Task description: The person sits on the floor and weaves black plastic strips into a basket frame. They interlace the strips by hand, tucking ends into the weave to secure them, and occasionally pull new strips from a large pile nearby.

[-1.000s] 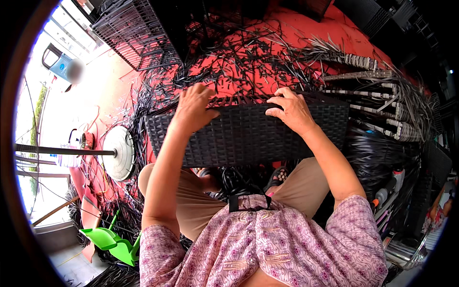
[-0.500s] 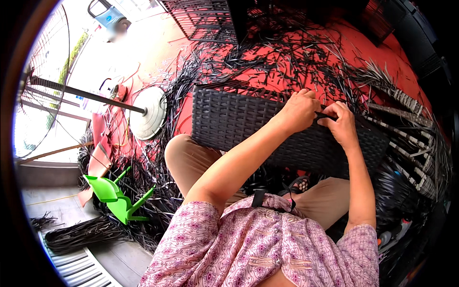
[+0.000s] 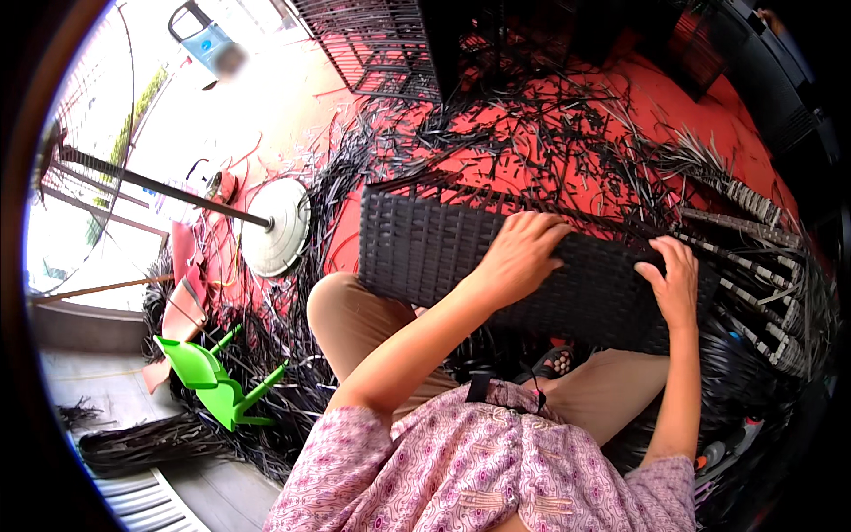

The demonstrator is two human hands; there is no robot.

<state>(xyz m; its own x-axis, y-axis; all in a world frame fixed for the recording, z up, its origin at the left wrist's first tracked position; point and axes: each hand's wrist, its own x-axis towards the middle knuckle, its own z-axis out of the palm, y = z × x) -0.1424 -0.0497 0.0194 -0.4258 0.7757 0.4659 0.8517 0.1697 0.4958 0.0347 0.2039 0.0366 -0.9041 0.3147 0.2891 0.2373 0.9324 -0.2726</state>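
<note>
Here, across a red floor [image 3: 749, 133], a black woven wicker panel [image 3: 425, 241] stretches before a person's bent knees, right of a standing fan's round base [image 3: 289, 241]. The left hand [image 3: 521, 257] and right hand [image 3: 676, 285] sit apart at the panel's upper edge; whether either grips cannot be told. Cut black strips [image 3: 542, 126] litter the ground beyond.

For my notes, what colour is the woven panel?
The woven panel is black, clearest in the head view.

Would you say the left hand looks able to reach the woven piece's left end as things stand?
Probably yes: the left hand is at the woven piece, which shows uncovered from there to its left end.
</note>
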